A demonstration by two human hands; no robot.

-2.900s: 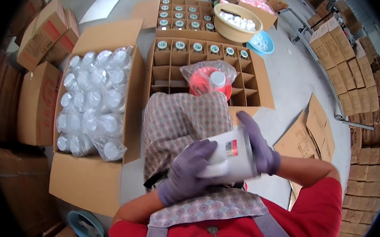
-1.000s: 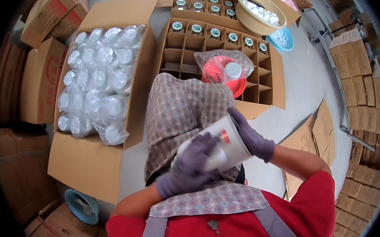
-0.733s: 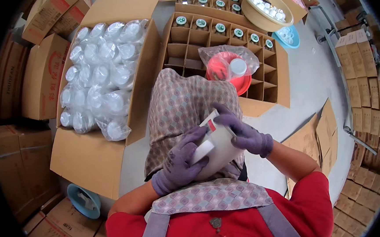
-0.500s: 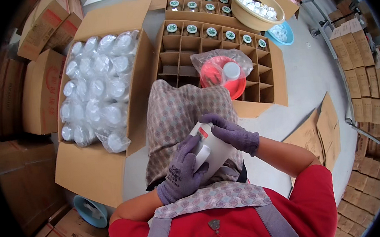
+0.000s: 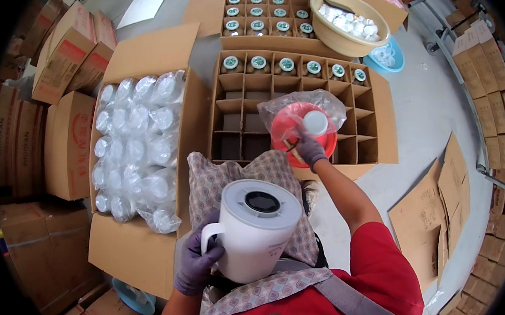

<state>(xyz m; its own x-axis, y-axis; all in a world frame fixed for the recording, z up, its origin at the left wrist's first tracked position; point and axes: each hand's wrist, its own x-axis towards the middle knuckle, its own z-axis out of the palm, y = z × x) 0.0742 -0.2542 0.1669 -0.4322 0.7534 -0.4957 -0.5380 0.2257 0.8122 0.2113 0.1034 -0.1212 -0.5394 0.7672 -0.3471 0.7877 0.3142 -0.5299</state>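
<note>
red basin [image 5: 329, 145] holds perhaps a white bottle [image 5: 315, 123]; carton [image 5: 385, 122], lidded jars [image 5: 286, 65].

The left forearm [image 5: 178, 308] shows only briefly at the lower edge, its purple-gloved left grip [image 5: 196, 260] close to the body, fingers [image 5: 211, 256] curled in a firm hold. The right arm [image 5: 349, 196] is stretched well forward, leaning inward, the gloved right grip [image 5: 310, 147] farthest out, its fingertips too blurred to read
</note>
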